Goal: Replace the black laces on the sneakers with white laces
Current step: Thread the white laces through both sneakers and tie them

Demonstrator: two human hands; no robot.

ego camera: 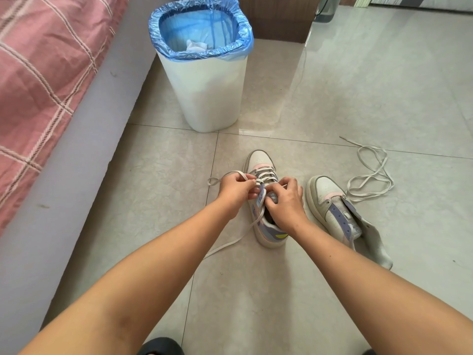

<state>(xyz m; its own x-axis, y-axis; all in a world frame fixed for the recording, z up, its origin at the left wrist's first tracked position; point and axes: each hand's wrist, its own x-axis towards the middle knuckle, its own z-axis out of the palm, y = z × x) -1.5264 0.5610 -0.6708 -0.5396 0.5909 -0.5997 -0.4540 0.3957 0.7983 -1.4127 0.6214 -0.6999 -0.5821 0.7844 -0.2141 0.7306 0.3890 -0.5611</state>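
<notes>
A white sneaker with purple and pink trim (258, 160) stands on the tiled floor, toe pointing away, with a white lace (266, 175) threaded through its lower eyelets. My left hand (236, 189) pinches a loop of that lace at the shoe's left side. My right hand (285, 201) grips the shoe's upper at the tongue. A loose lace end (230, 243) trails across the floor to the lower left. The second sneaker (332, 208) lies to the right with no lace and its tongue pulled out. Another loose white lace (371, 175) lies beyond it.
A white bin with a blue liner (204, 73) stands behind the shoes. A bed with a pink checked cover (38, 85) runs along the left. Wooden furniture (279, 19) stands at the back. Dark footwear (161, 345) shows at the bottom edge.
</notes>
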